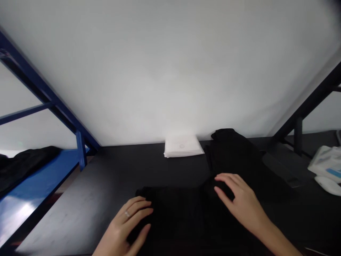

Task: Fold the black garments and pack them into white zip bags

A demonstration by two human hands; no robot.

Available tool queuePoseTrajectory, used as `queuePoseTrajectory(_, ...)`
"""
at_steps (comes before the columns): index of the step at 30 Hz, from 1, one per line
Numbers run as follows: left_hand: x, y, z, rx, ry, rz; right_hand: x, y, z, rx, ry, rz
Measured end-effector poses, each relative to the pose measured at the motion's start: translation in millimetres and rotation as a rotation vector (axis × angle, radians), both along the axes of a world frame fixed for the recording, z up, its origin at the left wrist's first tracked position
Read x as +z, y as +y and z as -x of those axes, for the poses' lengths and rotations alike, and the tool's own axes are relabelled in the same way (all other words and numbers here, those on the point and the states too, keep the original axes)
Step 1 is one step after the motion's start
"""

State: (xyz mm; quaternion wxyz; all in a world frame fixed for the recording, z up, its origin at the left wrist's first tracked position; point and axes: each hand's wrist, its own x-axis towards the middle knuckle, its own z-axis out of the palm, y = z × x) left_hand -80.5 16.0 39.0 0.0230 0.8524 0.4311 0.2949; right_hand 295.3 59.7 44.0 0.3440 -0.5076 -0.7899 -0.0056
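A black cloth garment (pixel 176 217) lies in front of me on the dark tabletop, its exact kind hard to make out in the shadow. My left hand (pixel 126 225), with a ring on one finger, rests along the garment's left edge. Its fingers are bent and the thumb stands apart. On the right side, my right hand (pixel 241 202) touches the cloth with the fingertips, where the fabric rises a little. A gap shows between its thumb and index finger. Behind that hand lies a heap of black clothing (pixel 231 153).
A stack of flat white plastic packets (pixel 183 145) sits against the white wall (pixel 170 71). Blue metal framing (pixel 58 97) bounds the left side, beside a blue surface (pixel 39 174) with dark cloth. At far right are a white plastic package (pixel 326 161) and a white object (pixel 329 185).
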Motion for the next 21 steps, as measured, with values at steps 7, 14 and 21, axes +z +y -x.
queuePoseTrajectory(7, -9.9, 15, -33, -0.099, 0.384, 0.042, -9.3, 23, -23, -0.058, 0.060, 0.315)
queuePoseTrajectory(14, -20.7, 19, -11, -0.081, 0.383, 0.053, 0.3, -2, -25, 0.251, 0.056, 0.231)
queuePoseTrajectory(21, -18.7, 15, -5, -0.071, 0.370, -0.036, -15.3, -39, -42, 0.256, -0.169, 0.142)
